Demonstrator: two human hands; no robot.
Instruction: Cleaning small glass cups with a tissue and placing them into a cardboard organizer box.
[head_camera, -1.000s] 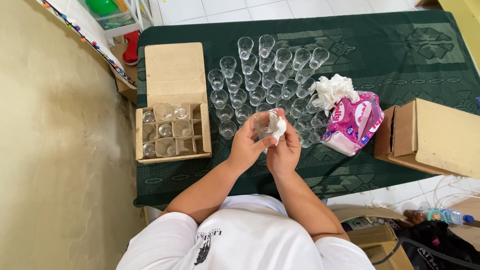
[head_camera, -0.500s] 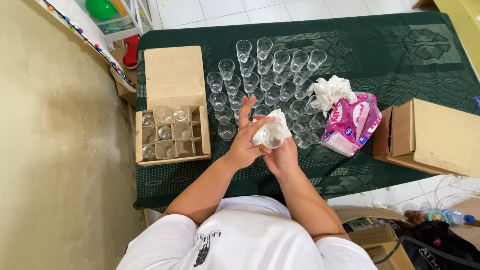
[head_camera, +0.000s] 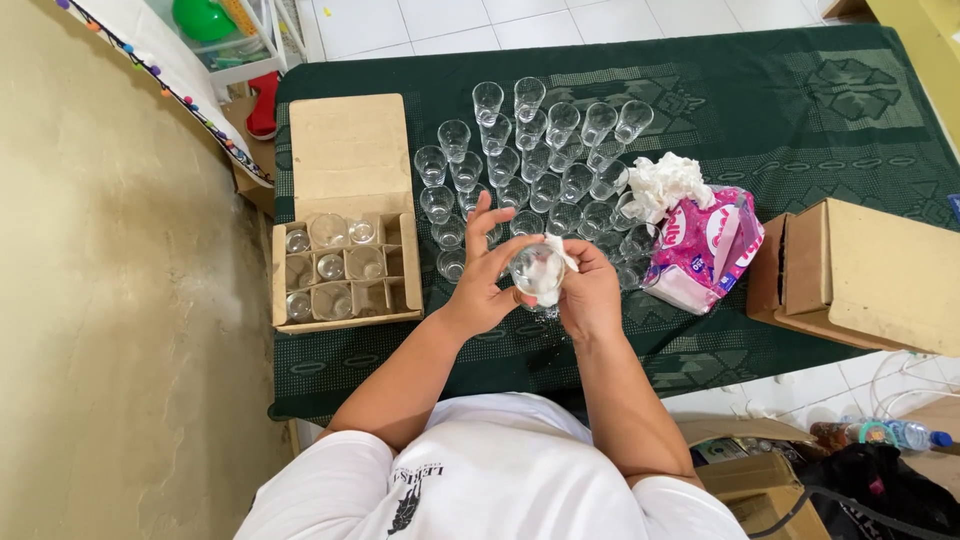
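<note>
My left hand (head_camera: 482, 280) grips a small clear glass (head_camera: 536, 268) by its side, fingers spread around it. My right hand (head_camera: 590, 292) presses a white tissue (head_camera: 556, 256) against the glass. Both hands hover over the near part of a table covered with a dark green patterned cloth (head_camera: 800, 130). Just beyond them stand several clear glasses (head_camera: 540, 160) in loose rows.
An open cardboard box with dividers (head_camera: 345, 265) holds several glasses at the left. A pink tissue pack (head_camera: 705, 250) with white tissue sticking out lies at the right, and a brown cardboard box (head_camera: 870, 270) sits at the table's right edge. Tiled floor lies beyond.
The glass has been turned in my hands and the tissue has shifted around it. My left fingers have spread wider.
</note>
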